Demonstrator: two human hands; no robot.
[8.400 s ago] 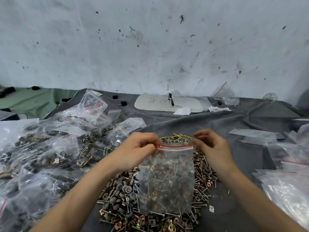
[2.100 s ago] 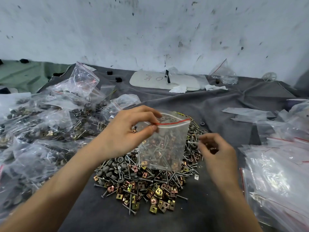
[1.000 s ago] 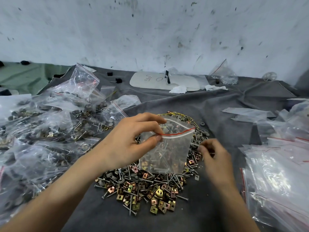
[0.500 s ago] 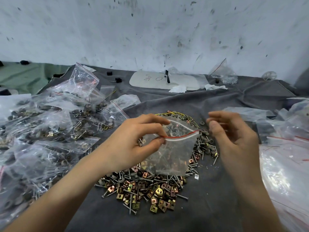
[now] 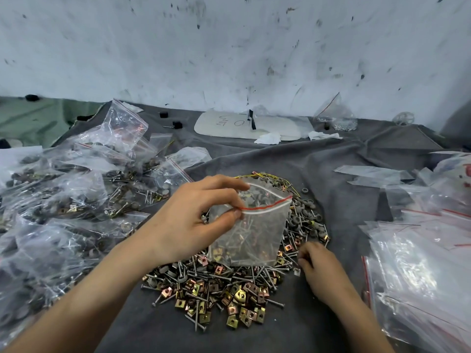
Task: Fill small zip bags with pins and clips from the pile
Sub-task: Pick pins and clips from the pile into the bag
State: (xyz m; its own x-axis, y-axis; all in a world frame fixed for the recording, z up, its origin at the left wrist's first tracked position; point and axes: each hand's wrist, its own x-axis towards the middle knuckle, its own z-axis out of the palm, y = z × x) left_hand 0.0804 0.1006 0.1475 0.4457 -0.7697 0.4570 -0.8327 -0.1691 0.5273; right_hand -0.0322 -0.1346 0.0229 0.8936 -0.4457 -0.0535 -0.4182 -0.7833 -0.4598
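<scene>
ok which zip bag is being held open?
The bag the left hand pinches above the pile: its red-striped mouth gapes. The filled bags at left and empty bags at right lie unheld.

Glossy clear plastic zip bag (image 5: pixel 251 233), matt grey cloth (image 5: pixel 331 179)

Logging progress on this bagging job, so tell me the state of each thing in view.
Pile: loose on the cloth.
Zip bag: open, part filled, held up.
Left hand: pinches the bag's rim.
Right hand: fingers curled at the pile; grip unclear.
Filled bags: heaped, left.
Empty bags: stacked, right.
</scene>
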